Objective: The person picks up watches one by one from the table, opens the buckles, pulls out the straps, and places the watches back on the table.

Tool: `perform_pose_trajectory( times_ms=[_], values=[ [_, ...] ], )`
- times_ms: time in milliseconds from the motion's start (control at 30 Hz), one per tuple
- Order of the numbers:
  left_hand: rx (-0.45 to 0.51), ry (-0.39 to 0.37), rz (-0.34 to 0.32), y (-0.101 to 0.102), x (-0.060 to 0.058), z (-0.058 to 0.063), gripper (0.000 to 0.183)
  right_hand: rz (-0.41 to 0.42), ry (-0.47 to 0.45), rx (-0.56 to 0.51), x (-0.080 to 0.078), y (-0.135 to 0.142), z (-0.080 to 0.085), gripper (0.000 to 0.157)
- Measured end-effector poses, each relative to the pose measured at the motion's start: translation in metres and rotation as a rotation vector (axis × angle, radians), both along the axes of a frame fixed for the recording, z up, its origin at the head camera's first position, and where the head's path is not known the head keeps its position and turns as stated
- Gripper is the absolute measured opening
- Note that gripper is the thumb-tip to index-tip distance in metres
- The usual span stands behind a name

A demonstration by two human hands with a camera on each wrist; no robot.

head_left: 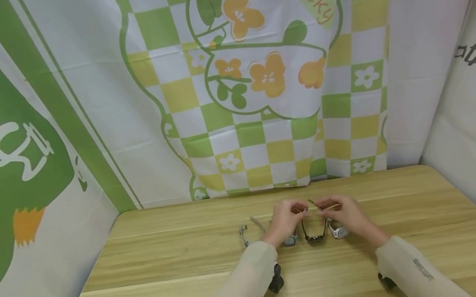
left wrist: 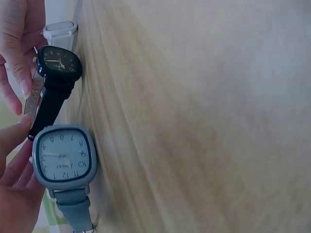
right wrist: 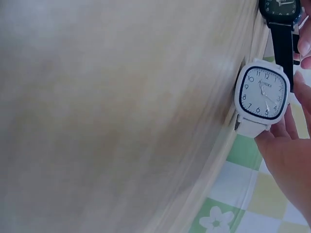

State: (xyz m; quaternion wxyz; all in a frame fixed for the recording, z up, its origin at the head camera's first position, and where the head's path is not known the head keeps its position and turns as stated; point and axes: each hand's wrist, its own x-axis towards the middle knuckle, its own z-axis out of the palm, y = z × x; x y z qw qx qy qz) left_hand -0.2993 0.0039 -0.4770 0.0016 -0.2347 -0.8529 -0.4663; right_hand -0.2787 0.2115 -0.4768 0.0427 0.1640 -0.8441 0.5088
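Observation:
A black wristwatch [head_left: 315,238] stands on the wooden table with its strap undone and both strap ends raised. My left hand [head_left: 286,220] pinches one strap end near its buckle; my right hand [head_left: 344,213] holds the other end, close by. In the left wrist view the black strap [left wrist: 50,103] runs up between the two hands. A blue-grey watch [left wrist: 63,158] sits beside my left hand, its dial facing the camera. Next to my right hand [right wrist: 291,162] is a white watch [right wrist: 262,93], partly covering the fingers in the right wrist view.
Another watch with a light strap [head_left: 244,235] lies undone at the left end of the row. The wooden table [head_left: 186,293] reaches back to a checked green and yellow cloth [head_left: 267,154]. Printed cloth walls stand at both sides.

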Motion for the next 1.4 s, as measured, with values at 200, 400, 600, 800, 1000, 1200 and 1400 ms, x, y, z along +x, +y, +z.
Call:
perform_pose_trajectory(
  times_ms=[200,400,600,800,1000,1200,1400],
  values=[
    [-0.029,-0.007,-0.007,-0.002,-0.004,0.001,0.015,-0.005,-0.012,0.007,-0.01,-0.001,-0.004,0.027],
    [-0.033,-0.012,-0.015,-0.003,-0.008,0.002,0.013,-0.01,-0.012,0.045,-0.014,-0.002,-0.004,0.023],
    [-0.042,0.011,-0.027,-0.005,-0.01,0.0,0.011,0.002,-0.02,0.057,-0.012,-0.003,-0.004,0.022],
    [-0.019,-0.023,-0.03,-0.006,-0.012,-0.002,0.015,0.001,-0.034,0.049,-0.012,-0.002,-0.007,0.022],
    [0.0,-0.038,-0.017,-0.006,-0.01,0.002,0.016,-0.025,-0.018,0.042,-0.011,0.002,-0.008,0.023],
    [-0.006,-0.023,0.008,0.003,-0.002,0.011,0.016,-0.095,-0.035,0.087,-0.002,0.009,0.003,0.024],
    [-0.151,0.046,0.012,0.018,0.009,0.018,0.017,-0.058,0.03,0.133,0.008,0.017,0.013,0.026]
  ],
)
